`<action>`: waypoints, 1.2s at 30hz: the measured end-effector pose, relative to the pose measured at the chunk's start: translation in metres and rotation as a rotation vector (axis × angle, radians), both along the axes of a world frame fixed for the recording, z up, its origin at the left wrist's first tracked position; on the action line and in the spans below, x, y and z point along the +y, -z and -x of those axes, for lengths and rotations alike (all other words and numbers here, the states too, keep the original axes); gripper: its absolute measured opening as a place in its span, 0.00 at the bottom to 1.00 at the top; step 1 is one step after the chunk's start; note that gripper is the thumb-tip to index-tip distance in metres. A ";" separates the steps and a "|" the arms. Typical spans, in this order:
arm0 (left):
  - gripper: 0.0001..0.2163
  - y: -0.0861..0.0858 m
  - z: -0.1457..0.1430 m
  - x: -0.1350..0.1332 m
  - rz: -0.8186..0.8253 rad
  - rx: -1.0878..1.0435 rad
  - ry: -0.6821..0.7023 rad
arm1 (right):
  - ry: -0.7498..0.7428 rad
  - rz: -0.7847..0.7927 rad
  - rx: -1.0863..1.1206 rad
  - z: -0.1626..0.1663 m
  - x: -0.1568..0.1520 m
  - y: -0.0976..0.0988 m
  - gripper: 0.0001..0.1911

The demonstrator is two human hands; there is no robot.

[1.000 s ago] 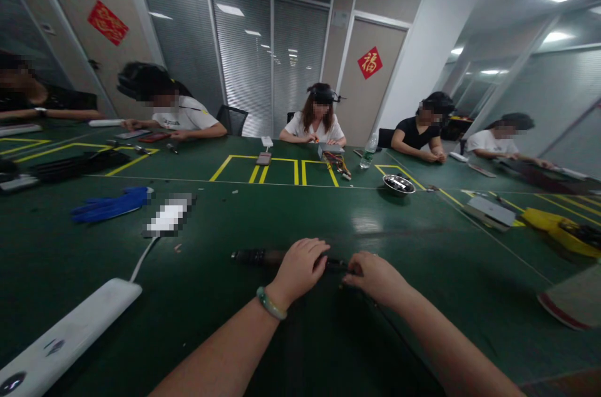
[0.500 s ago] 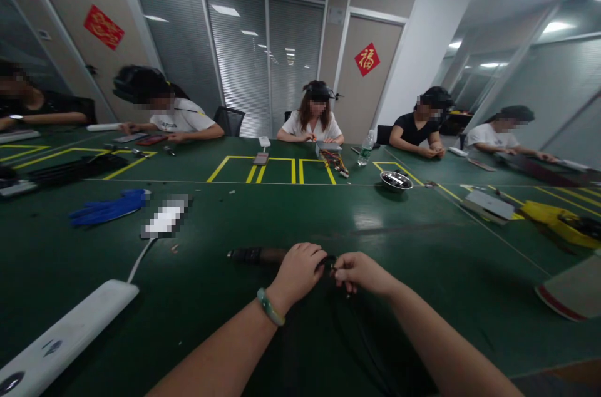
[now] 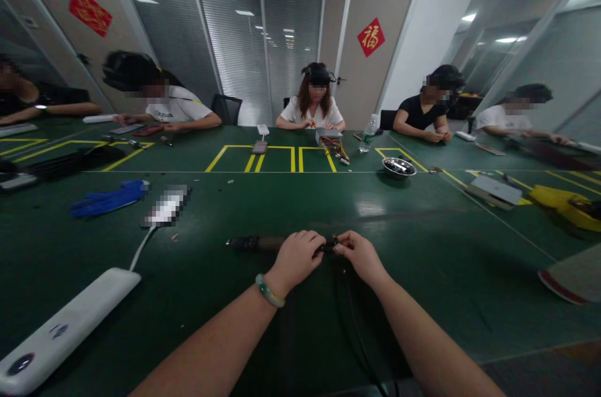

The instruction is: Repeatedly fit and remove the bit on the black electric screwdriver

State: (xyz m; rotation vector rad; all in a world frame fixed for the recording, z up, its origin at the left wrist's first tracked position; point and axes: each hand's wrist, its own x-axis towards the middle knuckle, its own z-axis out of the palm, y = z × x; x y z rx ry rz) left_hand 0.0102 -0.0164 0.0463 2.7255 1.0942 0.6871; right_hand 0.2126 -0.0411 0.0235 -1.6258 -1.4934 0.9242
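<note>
A dark, stick-shaped electric screwdriver [image 3: 268, 244] lies across the green table, its metal tip pointing left. My left hand [image 3: 300, 253], with a green bangle on the wrist, is wrapped over the rear half of its body. At the tool's tail end, the thumb and fingers of my right hand [image 3: 357, 253] are pinched together; the small dark part between them is mostly hidden. A black cable [image 3: 353, 309] with a small shiny end hangs just below my right hand and runs down to the near table edge.
Left of my hands are a white power bank [image 3: 70, 328], a cabled phone [image 3: 165, 208] and a blue glove [image 3: 109, 199]. Farther off stand a metal bowl [image 3: 399, 167] and a water bottle [image 3: 369, 134]. A paper cup [image 3: 575, 275] is at right. Several people sit opposite.
My right fingers have risen slightly and pinch closer against the tool's tail end. The left hand keeps its hold. The view has tilted down a little.
</note>
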 end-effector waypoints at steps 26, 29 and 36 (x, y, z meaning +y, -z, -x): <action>0.06 0.005 -0.003 0.004 -0.031 -0.036 0.030 | -0.051 -0.198 -0.588 0.016 -0.015 -0.022 0.06; 0.05 0.004 -0.004 0.004 -0.023 -0.023 0.024 | -0.027 -0.167 -0.570 0.019 -0.016 -0.021 0.06; 0.03 0.004 -0.008 0.003 -0.022 0.022 -0.006 | 0.048 -0.112 -0.549 0.024 -0.018 -0.020 0.08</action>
